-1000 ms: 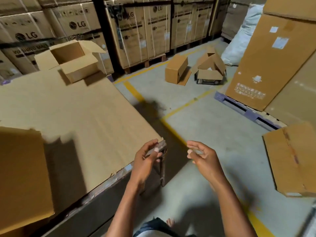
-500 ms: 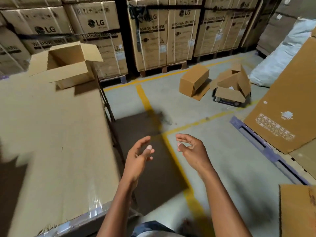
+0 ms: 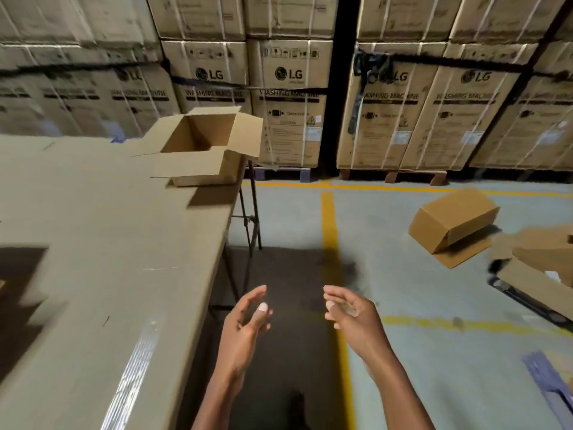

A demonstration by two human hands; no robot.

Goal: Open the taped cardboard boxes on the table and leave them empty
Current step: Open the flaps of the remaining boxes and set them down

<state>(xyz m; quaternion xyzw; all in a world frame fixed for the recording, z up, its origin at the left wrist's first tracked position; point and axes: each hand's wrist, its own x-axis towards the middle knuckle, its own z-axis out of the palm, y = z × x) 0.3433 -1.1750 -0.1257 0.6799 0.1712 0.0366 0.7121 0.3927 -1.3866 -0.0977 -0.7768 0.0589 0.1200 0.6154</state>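
Hovering beside the tabletop [image 3: 93, 259], both hands are loosely spread, holding nothing; the opened cardboard box [image 3: 201, 147] sits ahead and leftward, nearer the left hand [image 3: 248, 318] than the right hand [image 3: 350, 311].

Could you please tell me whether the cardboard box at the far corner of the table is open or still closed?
Open. The box has its top flaps folded outward, and the part of its inside that shows looks empty.

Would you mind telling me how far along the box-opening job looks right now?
Done: the open box on the table has its flaps spread, and what shows of its inside is bare. In hand: nothing; left hand and right hand hover empty beside the table. Left: no taped box is in view.
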